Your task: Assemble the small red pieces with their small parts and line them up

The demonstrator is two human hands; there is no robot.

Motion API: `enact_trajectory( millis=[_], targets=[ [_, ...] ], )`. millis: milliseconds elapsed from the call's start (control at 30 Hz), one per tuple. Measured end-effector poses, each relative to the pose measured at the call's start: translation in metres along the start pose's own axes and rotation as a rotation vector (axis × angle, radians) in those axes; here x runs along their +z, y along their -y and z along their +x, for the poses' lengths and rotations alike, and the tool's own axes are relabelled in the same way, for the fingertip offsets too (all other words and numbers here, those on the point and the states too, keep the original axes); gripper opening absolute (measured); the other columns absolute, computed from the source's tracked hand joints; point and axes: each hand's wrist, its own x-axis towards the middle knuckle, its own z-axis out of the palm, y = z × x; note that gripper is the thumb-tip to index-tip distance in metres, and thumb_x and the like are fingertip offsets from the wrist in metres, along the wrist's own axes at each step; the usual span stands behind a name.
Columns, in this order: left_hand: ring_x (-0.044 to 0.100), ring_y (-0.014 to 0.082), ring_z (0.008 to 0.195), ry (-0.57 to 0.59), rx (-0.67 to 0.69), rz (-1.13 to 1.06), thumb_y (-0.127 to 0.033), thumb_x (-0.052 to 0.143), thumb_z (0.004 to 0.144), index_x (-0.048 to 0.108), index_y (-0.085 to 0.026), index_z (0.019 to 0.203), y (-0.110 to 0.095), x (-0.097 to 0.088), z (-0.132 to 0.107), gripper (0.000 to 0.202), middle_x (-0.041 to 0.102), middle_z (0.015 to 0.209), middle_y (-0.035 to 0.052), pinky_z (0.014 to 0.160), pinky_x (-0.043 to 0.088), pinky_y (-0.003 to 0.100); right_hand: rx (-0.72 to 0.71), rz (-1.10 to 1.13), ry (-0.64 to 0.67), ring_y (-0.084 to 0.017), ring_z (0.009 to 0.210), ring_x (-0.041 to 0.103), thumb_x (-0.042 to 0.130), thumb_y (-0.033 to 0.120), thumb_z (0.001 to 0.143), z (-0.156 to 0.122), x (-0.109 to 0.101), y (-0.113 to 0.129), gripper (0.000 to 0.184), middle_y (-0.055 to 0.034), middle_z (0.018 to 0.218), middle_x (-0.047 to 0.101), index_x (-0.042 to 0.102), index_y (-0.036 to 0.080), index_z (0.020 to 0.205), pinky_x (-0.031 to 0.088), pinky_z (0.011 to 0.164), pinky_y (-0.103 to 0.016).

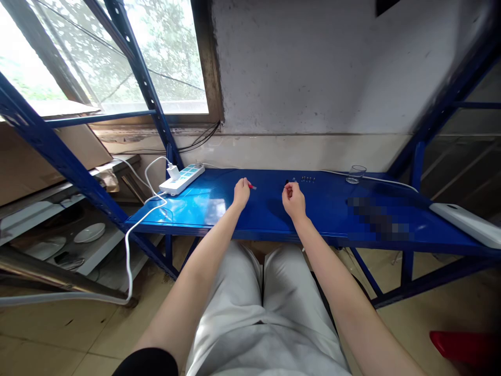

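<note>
My left hand (241, 194) is closed over the blue tabletop (266, 209), its fingers around a small red object (251, 186) with a pale, clear-looking tip pointing right. What kind of object it is cannot be made out. To the right, my right hand (294, 201) hovers with its fingers curled together. A tiny dark piece (287, 183) shows at its fingertips; whether it is pinched or lies behind them is unclear. Just beyond that hand, several small metallic pieces (308, 179) stand in a short row on the table.
A white power strip (182, 180) with a plugged-in cable lies at the table's left end. At the back right stands a clear glass (356, 175). A pixelated dark item (378, 216) and a white flat device (465, 222) lie farther right. Blue shelf posts (136, 62) rise at both ends.
</note>
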Motion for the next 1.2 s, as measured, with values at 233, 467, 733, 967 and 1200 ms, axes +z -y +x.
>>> enact_trajectory(
  millis=[233,467,733,967,1200],
  targets=[
    [0.031,0.0032,0.034,0.255,-0.167,-0.522,-0.035,0.038,0.09,0.048,-0.016,0.074,-0.001,0.019,-0.033,0.026,0.041,0.054,-0.0048,0.036,0.025,0.018,-0.054,-0.072,0.115,-0.014,0.058,0.049,0.031,0.037,0.09,-0.001,0.001,0.007,0.021,-0.0032,0.074,0.055,0.045,0.022,0.093,0.035,0.054,-0.026],
    [0.034,0.0021,0.032,0.336,-0.164,-0.476,-0.035,0.04,0.09,0.049,-0.015,0.075,-0.003,0.017,-0.041,0.027,0.044,0.055,-0.0042,0.035,0.025,0.017,-0.094,-0.177,0.348,-0.016,0.065,0.051,0.024,0.045,0.092,0.0,0.008,0.01,0.035,-0.004,0.08,0.056,0.048,0.022,0.083,0.032,0.054,-0.025],
    [0.037,0.002,0.032,0.371,-0.128,-0.4,-0.041,0.041,0.088,0.05,-0.015,0.076,-0.001,0.017,-0.042,0.03,0.046,0.057,-0.0038,0.034,0.025,0.017,-0.128,-0.173,0.423,-0.014,0.055,0.045,0.024,0.044,0.093,-0.001,0.01,0.011,0.035,-0.0015,0.07,0.052,0.045,0.022,0.076,0.028,0.049,-0.024],
    [0.038,0.0019,0.032,0.364,-0.122,-0.367,-0.04,0.042,0.088,0.052,-0.014,0.078,0.001,0.016,-0.041,0.029,0.048,0.058,-0.003,0.034,0.025,0.017,-0.168,-0.173,0.416,-0.014,0.058,0.047,0.026,0.04,0.093,-0.003,0.011,0.014,0.031,-0.0038,0.078,0.056,0.05,0.022,0.083,0.029,0.05,-0.024],
    [0.036,0.0015,0.032,0.312,-0.143,-0.441,-0.045,0.045,0.086,0.054,-0.014,0.078,0.0,0.014,-0.04,0.033,0.046,0.056,-0.0038,0.034,0.023,0.017,-0.163,-0.127,0.34,-0.016,0.063,0.052,0.03,0.038,0.092,-0.004,0.009,0.017,0.027,-0.0061,0.087,0.059,0.051,0.021,0.09,0.032,0.051,-0.025]
  ],
)
